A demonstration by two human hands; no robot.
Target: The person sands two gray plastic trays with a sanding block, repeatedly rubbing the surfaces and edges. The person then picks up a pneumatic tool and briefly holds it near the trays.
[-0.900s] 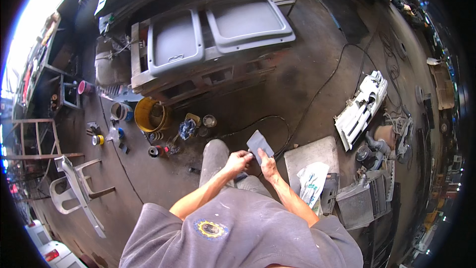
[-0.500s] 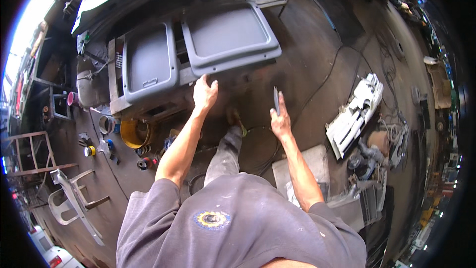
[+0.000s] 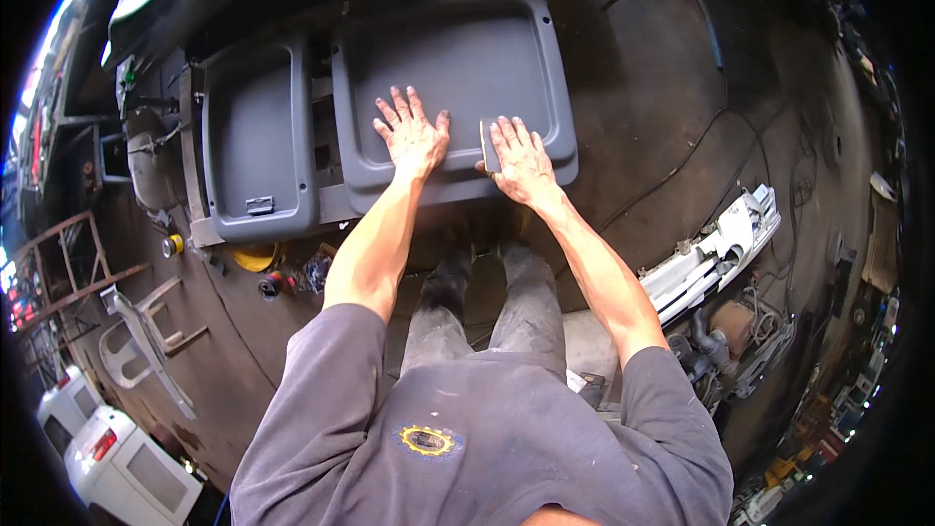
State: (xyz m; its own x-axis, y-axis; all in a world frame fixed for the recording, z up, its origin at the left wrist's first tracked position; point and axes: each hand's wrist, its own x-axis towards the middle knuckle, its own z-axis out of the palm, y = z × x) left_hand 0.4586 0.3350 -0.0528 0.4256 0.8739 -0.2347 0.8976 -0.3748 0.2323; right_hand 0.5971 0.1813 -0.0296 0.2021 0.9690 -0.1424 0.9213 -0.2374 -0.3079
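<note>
A large grey moulded panel (image 3: 458,54) with a raised rounded rim lies in front of me. My left hand (image 3: 416,144) rests on it with fingers spread, near its front middle, and holds nothing. Beside it, toward the panel's front right corner, my right hand (image 3: 524,168) keeps a thin flat grey sanding pad (image 3: 488,148) against the surface. The fingers stretch over the pad and the thumb sits at its near edge; most of it is covered by the hand. A narrower grey panel (image 3: 253,122) lies to the left, apart from the large one.
Both panels lie on a low wooden frame (image 3: 336,203). To the right on the floor lie a white bumper-like part (image 3: 716,253) and a dark cable (image 3: 672,170). A broken plastic chair (image 3: 146,341) and a yellow tape roll (image 3: 173,245) are at left.
I have come closer to the panels. My left hand has moved from the front edge onto the large panel and spread; my right hand has brought the pad down onto it.
</note>
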